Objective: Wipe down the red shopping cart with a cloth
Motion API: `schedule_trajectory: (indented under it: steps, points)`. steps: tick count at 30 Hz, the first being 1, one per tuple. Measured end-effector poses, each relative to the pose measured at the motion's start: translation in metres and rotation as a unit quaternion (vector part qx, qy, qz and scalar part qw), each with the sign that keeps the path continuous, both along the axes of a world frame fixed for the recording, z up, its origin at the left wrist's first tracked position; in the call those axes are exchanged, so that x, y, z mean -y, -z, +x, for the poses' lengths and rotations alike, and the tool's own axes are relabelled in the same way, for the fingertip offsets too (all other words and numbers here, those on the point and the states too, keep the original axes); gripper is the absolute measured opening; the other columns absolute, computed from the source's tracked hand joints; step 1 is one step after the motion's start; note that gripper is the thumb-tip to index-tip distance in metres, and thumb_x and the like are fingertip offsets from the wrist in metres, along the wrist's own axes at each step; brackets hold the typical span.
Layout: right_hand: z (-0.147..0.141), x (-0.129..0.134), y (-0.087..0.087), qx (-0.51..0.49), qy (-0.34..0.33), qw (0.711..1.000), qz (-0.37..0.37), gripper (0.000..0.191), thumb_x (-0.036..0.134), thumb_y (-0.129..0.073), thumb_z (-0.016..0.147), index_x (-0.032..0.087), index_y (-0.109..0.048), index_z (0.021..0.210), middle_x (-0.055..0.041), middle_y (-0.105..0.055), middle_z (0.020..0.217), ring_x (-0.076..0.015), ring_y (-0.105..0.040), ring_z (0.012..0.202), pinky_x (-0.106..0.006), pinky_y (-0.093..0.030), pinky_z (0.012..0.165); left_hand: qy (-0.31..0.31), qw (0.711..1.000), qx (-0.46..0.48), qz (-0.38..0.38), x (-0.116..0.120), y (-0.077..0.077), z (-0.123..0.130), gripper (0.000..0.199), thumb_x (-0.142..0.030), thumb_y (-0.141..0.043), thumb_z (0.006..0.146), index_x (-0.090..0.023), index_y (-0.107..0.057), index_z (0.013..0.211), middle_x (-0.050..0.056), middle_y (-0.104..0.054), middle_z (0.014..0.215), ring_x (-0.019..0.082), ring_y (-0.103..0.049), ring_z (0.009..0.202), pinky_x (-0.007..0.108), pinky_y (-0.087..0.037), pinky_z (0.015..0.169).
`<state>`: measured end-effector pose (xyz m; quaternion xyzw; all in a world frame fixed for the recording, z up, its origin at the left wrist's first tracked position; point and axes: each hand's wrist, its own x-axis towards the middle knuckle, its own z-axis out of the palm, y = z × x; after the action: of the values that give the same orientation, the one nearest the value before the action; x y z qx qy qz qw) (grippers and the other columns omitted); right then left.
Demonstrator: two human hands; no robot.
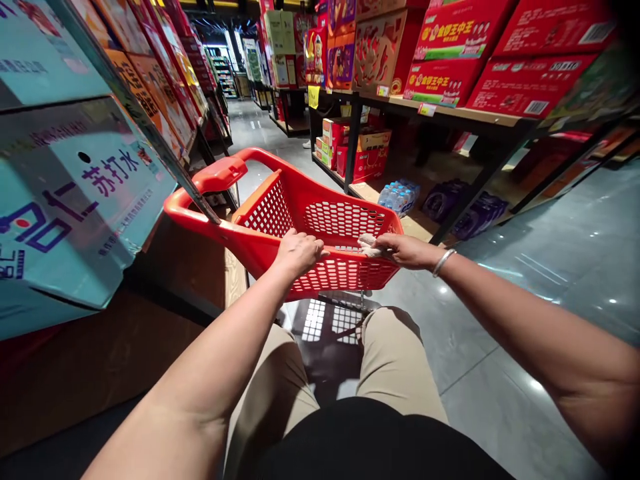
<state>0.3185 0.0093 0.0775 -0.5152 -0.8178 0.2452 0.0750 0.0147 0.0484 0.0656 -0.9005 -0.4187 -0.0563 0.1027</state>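
Note:
A red plastic shopping cart (345, 267) with a perforated basket stands at an angle in front of my legs. My left hand (300, 253) is closed over the basket's near rim, fingers curled to the inside. At the basket's right-hand corner, my right hand (397, 248) grips a crumpled whitish cloth (369, 245) against the rim. Whether it also grips the rim itself I cannot tell. The cart's handle (220, 175) points away to the left, partly behind a metal shelf post. Little of the basket's floor shows.
Blue cartons (75, 187) on a shelf crowd the left side, close to the cart. On the right, a shelf bears red boxes (445, 53), with bottled water packs (399, 197) low down. A shiny grey floor (500, 333) runs along the aisle.

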Motion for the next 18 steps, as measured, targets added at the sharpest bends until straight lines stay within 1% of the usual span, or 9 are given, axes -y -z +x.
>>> schedule_trajectory:
  steps: [3, 6, 8, 9, 11, 12, 14, 16, 18]
  points:
    - [-0.012, -0.001, 0.022, 0.008, 0.035, 0.991, 0.128, 0.046, 0.007, -0.054, 0.078, 0.017, -0.064, 0.122, -0.0107, -0.064, 0.121, -0.0226, -0.057, 0.102, -0.035, -0.044, 0.093, -0.038, 0.999, 0.013, 0.012, -0.006, 0.005, 0.003, 0.029, -0.042, -0.05, 0.097, -0.022, -0.071, 0.092, 0.009, -0.071, 0.099, 0.027, -0.057, 0.104, 0.049, -0.029, 0.103]
    - [-0.026, -0.004, 0.047, 0.004, 0.094, 0.967, 0.237, 0.057, 0.001, -0.053, 0.074, 0.021, -0.064, 0.127, -0.0086, -0.063, 0.126, -0.0228, -0.056, 0.104, -0.038, -0.044, 0.096, -0.08, 0.997, 0.021, -0.007, -0.005, 0.015, 0.015, 0.032, -0.032, -0.044, 0.098, -0.025, -0.068, 0.117, 0.011, -0.066, 0.119, 0.03, -0.05, 0.119, 0.053, -0.024, 0.11]
    - [-0.035, -0.005, 0.065, -0.01, 0.104, 0.945, 0.311, 0.055, 0.003, -0.055, 0.077, 0.023, -0.065, 0.127, -0.0083, -0.06, 0.133, -0.0239, -0.054, 0.11, -0.039, -0.045, 0.098, -0.071, 0.997, 0.021, -0.028, -0.004, 0.021, 0.023, 0.042, -0.026, -0.041, 0.098, -0.029, -0.058, 0.136, 0.01, -0.062, 0.128, 0.03, -0.048, 0.123, 0.055, -0.021, 0.114]
    - [-0.04, -0.004, 0.075, -0.012, 0.102, 0.931, 0.35, 0.05, 0.005, -0.057, 0.081, 0.025, -0.066, 0.126, -0.0075, -0.059, 0.135, -0.0247, -0.051, 0.115, -0.04, -0.044, 0.1, -0.065, 0.997, 0.018, -0.036, -0.004, 0.023, 0.026, 0.047, -0.024, -0.041, 0.097, -0.032, -0.053, 0.141, 0.009, -0.061, 0.13, 0.03, -0.047, 0.124, 0.057, -0.019, 0.115]
    - [-0.049, -0.001, 0.094, 0.007, 0.097, 0.902, 0.42, 0.036, 0.012, -0.058, 0.088, 0.03, -0.07, 0.117, -0.0048, -0.059, 0.135, -0.0264, -0.045, 0.124, -0.044, -0.04, 0.104, -0.06, 0.997, 0.013, -0.051, -0.008, 0.024, 0.028, 0.054, -0.021, -0.042, 0.094, -0.038, -0.049, 0.145, 0.007, -0.06, 0.132, 0.03, -0.047, 0.125, 0.059, -0.016, 0.116]
    - [-0.052, 0.002, 0.104, 0.028, 0.093, 0.891, 0.444, 0.03, 0.016, -0.057, 0.091, 0.032, -0.072, 0.112, -0.0033, -0.06, 0.135, -0.0274, -0.042, 0.127, -0.046, -0.038, 0.105, -0.057, 0.997, 0.011, -0.059, -0.01, 0.024, 0.027, 0.056, -0.019, -0.042, 0.093, -0.04, -0.049, 0.145, 0.006, -0.06, 0.132, 0.03, -0.046, 0.125, 0.059, -0.016, 0.116]
    - [-0.058, 0.005, 0.12, 0.074, 0.083, 0.876, 0.469, 0.025, 0.021, -0.056, 0.095, 0.035, -0.073, 0.107, -0.0015, -0.06, 0.135, -0.0295, -0.038, 0.129, -0.049, -0.036, 0.103, -0.047, 0.996, 0.012, -0.073, -0.018, 0.023, 0.023, 0.06, -0.016, -0.043, 0.09, -0.042, -0.051, 0.144, 0.004, -0.059, 0.134, 0.029, -0.046, 0.125, 0.057, -0.017, 0.116]
    - [-0.06, 0.006, 0.132, 0.112, 0.061, 0.874, 0.469, 0.028, 0.021, -0.056, 0.095, 0.036, -0.072, 0.113, -0.002, -0.059, 0.137, -0.0313, -0.037, 0.13, -0.049, -0.036, 0.1, -0.043, 0.996, 0.015, -0.079, -0.025, 0.022, 0.018, 0.061, -0.016, -0.045, 0.088, -0.042, -0.052, 0.143, 0.004, -0.06, 0.133, 0.028, -0.047, 0.126, 0.056, -0.017, 0.116]
    - [-0.061, 0.004, 0.138, 0.13, 0.042, 0.88, 0.456, 0.037, 0.019, -0.054, 0.095, 0.037, -0.068, 0.123, -0.0036, -0.059, 0.138, -0.0322, -0.037, 0.13, -0.049, -0.037, 0.098, -0.046, 0.996, 0.017, -0.08, -0.031, 0.022, 0.014, 0.06, -0.017, -0.047, 0.087, -0.041, -0.054, 0.142, 0.005, -0.061, 0.131, 0.029, -0.047, 0.126, 0.056, -0.015, 0.117]
